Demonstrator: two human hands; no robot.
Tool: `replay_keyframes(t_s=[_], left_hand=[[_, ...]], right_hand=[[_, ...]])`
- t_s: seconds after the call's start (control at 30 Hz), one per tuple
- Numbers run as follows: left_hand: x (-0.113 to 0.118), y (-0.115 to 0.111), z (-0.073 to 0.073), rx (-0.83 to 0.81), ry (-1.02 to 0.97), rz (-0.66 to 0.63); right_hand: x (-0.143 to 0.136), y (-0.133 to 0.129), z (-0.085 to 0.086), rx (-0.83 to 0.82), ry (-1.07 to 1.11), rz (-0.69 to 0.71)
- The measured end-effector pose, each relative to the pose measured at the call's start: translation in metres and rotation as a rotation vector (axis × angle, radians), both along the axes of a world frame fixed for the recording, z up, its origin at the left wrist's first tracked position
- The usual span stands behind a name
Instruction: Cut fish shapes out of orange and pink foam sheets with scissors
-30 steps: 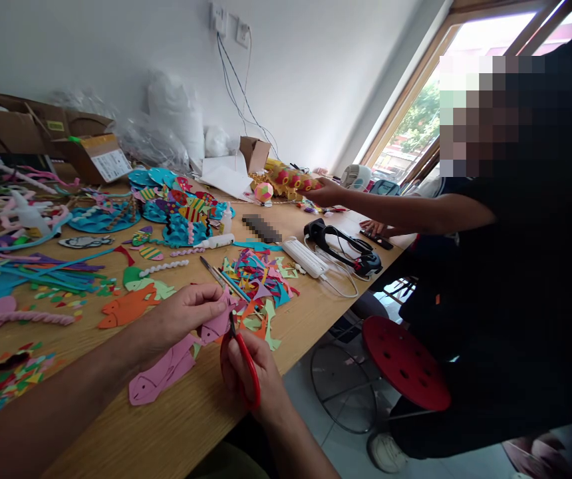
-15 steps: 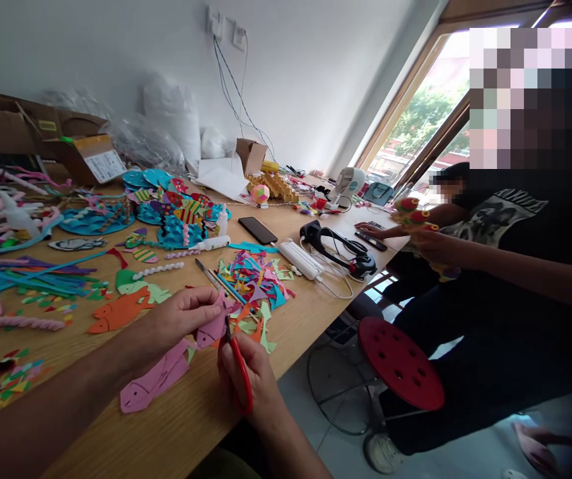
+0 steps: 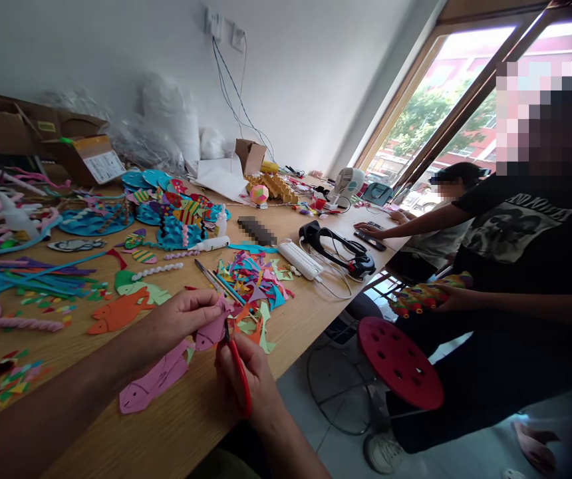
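Observation:
Between the fingers of my left hand (image 3: pixel 193 313) is a pink paper fish (image 3: pixel 209 334) with a drawn eye and gill line. My right hand (image 3: pixel 253 372) is closed around the red handles of a pair of scissors (image 3: pixel 240 372). The dark blades meet the right edge of the fish; how far apart they are I cannot tell. Below my left wrist, another pink piece with a fish drawn on it (image 3: pixel 149 386) lies on the table. Orange paper fish (image 3: pixel 119 311) and a pale green paper fish (image 3: pixel 149 291) lie left of my left hand.
Colourful paper scraps (image 3: pixel 259 276) are heaped beyond my hands, beside a white power strip (image 3: pixel 300 259) and a black headset (image 3: pixel 338 249). Blue craft pieces with striped fish (image 3: pixel 181 226) stand further back. At right, a person (image 3: pixel 515 226) stands behind a red stool (image 3: pixel 400 362).
My hands and the scissors have barely shifted at the pink fish. The person at right has moved back and lowered the colourful object in one hand.

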State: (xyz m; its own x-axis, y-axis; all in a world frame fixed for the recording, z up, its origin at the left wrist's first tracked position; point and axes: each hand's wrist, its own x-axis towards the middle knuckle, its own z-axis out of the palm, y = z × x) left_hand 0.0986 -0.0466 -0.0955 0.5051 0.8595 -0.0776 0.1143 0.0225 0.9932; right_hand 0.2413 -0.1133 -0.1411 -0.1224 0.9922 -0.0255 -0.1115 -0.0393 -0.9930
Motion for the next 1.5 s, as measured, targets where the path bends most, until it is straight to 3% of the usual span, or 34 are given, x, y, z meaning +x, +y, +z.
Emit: replay_keyframes(t_s=[0.37, 0.83, 1.1, 1.5], left_hand=[[-0.001, 0.0, 0.0, 0.048, 0.034, 0.024], [-0.002, -0.001, 0.0, -0.014, 0.0, 0.019], [-0.001, -0.001, 0.003, -0.037, -0.011, -0.089], [-0.007, 0.004, 0.003, -0.099, 0.02, -0.141]], right_hand=[[0.001, -0.001, -0.005, -0.006, 0.001, 0.017], [0.003, -0.003, -0.008, 0.037, 0.033, 0.036], [0.003, -0.002, -0.001, 0.037, -0.033, 0.009], [0.003, -0.003, -0.002, 0.024, -0.101, -0.001]])
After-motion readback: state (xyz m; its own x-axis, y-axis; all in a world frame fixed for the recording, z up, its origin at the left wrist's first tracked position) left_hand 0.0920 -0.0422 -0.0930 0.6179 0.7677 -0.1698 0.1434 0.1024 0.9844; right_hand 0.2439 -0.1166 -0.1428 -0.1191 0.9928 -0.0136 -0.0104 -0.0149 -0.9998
